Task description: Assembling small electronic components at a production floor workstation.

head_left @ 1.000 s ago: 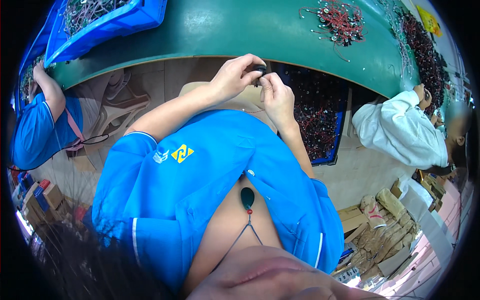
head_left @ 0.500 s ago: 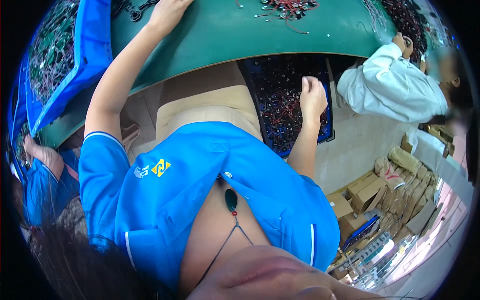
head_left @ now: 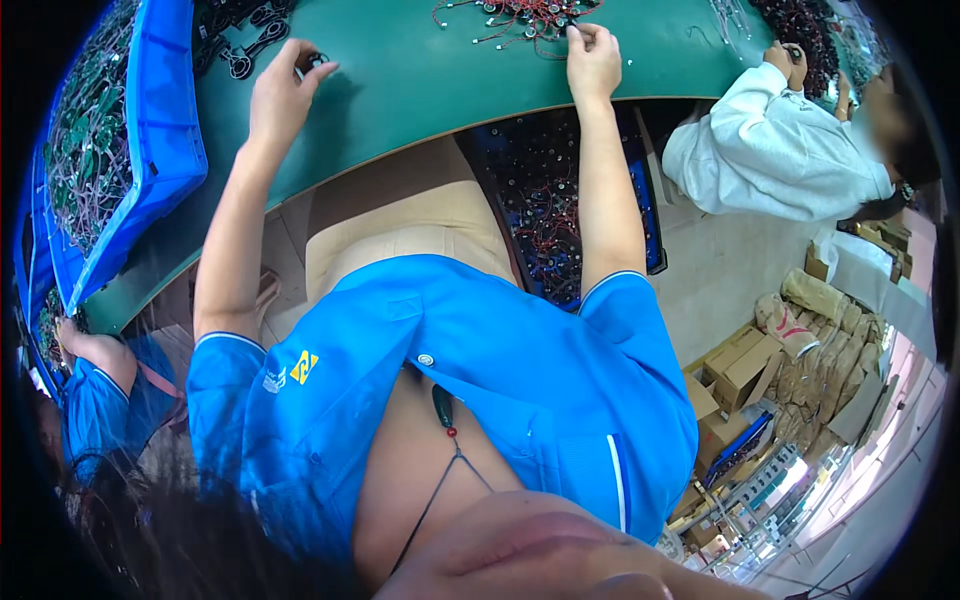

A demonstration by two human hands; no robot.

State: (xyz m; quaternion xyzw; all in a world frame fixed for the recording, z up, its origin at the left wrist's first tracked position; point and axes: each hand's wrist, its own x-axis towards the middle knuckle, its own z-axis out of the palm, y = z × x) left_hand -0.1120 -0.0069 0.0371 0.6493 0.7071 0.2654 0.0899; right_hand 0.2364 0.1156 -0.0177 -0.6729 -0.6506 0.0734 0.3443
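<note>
Above the green table, my left hand [head_left: 282, 92] is closed in a pinch on a small black round part [head_left: 318, 61]. Beyond it, at the table's far left, lie several black looped pieces [head_left: 243, 62] that look like cords or rings. My right hand [head_left: 595, 68] reaches to the near side of a pile of small round parts with red wires [head_left: 525, 14]. Its thumb and fingertips are pressed together at the edge of that pile. What they hold, if anything, is too small to make out.
A blue bin [head_left: 165, 150] of green parts and pale wires stands at left. Below the table edge sits a dark crate [head_left: 652, 235] of red-wired parts. A co-worker in a pale sweatshirt [head_left: 775, 155] works at right; another person's arm [head_left: 100, 355] shows at left. Cardboard boxes [head_left: 745, 365] stand behind.
My right hand has risen from above the crate to the red-wired pile on the table. My left hand has drawn back from the table's far side and now shows a black part.
</note>
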